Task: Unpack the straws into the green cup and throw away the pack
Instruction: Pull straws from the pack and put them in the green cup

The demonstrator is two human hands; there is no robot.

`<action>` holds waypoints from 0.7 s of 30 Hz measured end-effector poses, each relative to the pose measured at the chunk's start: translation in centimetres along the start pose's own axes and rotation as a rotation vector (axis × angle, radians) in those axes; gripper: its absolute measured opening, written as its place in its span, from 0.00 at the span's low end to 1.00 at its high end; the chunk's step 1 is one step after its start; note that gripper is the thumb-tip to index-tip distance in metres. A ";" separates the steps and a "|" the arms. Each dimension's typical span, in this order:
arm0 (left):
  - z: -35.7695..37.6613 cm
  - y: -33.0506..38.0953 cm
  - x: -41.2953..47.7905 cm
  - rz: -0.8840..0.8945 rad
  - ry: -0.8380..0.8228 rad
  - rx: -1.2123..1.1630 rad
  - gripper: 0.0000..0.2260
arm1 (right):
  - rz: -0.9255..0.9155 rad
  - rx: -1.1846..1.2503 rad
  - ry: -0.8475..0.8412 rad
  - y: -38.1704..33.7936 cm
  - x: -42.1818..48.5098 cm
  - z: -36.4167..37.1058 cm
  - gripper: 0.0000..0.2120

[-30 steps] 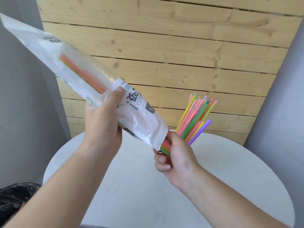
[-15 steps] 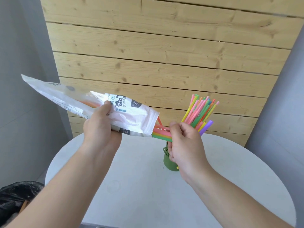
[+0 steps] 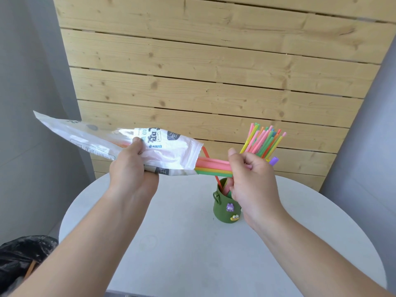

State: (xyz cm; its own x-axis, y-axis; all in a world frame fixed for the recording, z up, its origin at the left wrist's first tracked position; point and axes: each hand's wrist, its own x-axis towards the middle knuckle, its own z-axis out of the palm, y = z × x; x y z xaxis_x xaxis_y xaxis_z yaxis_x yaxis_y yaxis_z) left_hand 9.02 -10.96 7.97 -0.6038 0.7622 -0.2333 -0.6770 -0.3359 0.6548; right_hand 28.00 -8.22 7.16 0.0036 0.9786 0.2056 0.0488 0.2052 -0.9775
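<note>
Right hand (image 3: 250,181) pinches pink, yellow and green plastic straws (image 3: 214,167) jutting from the white plastic pack (image 3: 120,144) gripped by the left hand (image 3: 130,168). Mid-unpacking: next, draw them clear, then down into the green cup (image 3: 225,207) just below.

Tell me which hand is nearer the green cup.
Right. The right hand, pinching straws, hides part of the cup; the left hand holds the pack well off to its left.
</note>
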 end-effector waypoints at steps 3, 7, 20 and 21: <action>0.0 -0.1 0.1 0.016 -0.006 -0.009 0.04 | 0.025 0.050 0.025 0.0 0.2 -0.1 0.19; -0.1 0.0 0.2 0.009 -0.009 -0.031 0.03 | 0.020 0.024 -0.007 0.2 0.0 0.1 0.18; -0.1 0.6 0.9 -0.030 0.021 -0.114 0.12 | -0.023 0.106 -0.036 -1.2 1.2 -0.9 0.24; -0.1 0.6 1.0 -0.033 0.033 -0.120 0.12 | -0.012 0.116 -0.050 -1.1 1.1 -0.9 0.23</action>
State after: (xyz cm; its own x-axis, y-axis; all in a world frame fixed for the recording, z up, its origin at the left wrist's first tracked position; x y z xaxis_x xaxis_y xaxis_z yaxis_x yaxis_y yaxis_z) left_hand 8.02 -10.47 8.03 -0.5926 0.7562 -0.2776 -0.7408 -0.3762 0.5565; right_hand 28.84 -7.36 8.56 -0.0461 0.9750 0.2173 -0.0674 0.2140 -0.9745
